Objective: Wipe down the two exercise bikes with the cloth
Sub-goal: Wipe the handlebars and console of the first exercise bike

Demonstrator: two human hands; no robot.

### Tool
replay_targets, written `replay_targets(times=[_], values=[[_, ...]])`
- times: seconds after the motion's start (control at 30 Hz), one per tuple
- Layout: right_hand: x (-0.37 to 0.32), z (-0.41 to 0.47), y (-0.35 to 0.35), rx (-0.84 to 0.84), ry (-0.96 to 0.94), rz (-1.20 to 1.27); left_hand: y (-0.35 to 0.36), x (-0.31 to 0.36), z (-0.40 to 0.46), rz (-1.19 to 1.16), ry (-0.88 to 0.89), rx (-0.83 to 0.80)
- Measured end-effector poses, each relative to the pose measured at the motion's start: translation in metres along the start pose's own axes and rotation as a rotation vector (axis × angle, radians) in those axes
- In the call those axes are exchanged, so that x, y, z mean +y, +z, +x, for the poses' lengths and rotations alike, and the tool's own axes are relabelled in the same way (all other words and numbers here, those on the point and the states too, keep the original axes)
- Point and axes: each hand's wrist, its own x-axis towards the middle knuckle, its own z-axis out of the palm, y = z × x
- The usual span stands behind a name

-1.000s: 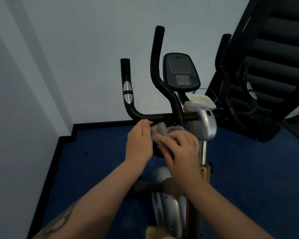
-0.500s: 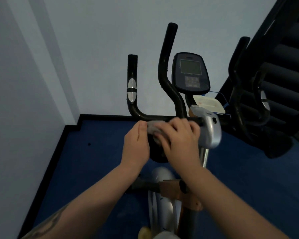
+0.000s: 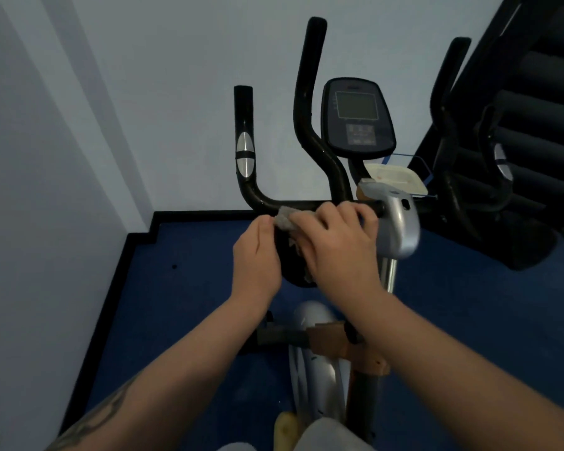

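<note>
An exercise bike (image 3: 399, 222) with black handlebars and a silver post cover stands right in front of me, its grey console (image 3: 357, 120) raised behind the bars. A small grey cloth (image 3: 284, 219) lies over the horizontal handlebar. My right hand (image 3: 336, 242) is curled over the bar and holds the cloth against it. My left hand (image 3: 258, 255) pinches the cloth's left end just below the bar. Most of the cloth is hidden under my right hand. A second dark machine (image 3: 489, 177) stands at the right, partly cut off.
A white lidded container (image 3: 396, 179) sits behind the console. Grey walls close in at the left and back, with black skirting along the blue carpet (image 3: 176, 304). A dark staircase (image 3: 541, 92) rises at the upper right. The bike's silver and orange frame (image 3: 319, 346) runs down between my arms.
Both hands have lifted the cloth from just below the bar onto the horizontal handlebar, and my right hand now wraps over the bar. My view has shifted slightly left and closer.
</note>
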Motion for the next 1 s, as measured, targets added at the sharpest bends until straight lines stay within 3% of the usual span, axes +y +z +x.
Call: replay_targets(times=[0.1, 0.27, 0.47, 0.83, 1.0], values=[[-0.022, -0.031, 0.003, 0.022, 0.189, 0.047, -0.001, -0.001, 0.000, 0.011, 0.018, -0.015], [-0.009, -0.025, -0.001, 0.028, 0.089, -0.073, -0.001, -0.004, 0.001, -0.031, 0.034, -0.035], [-0.025, -0.022, -0.004, -0.017, 0.242, 0.061, 0.002, -0.009, -0.003, -0.017, 0.070, -0.049], [0.027, -0.025, -0.018, -0.253, -0.164, 0.453, 0.005, -0.007, -0.002, 0.029, 0.085, 0.009], [0.018, -0.008, -0.004, -0.160, -0.088, 0.508, 0.009, -0.006, -0.004, 0.020, 0.111, 0.075]])
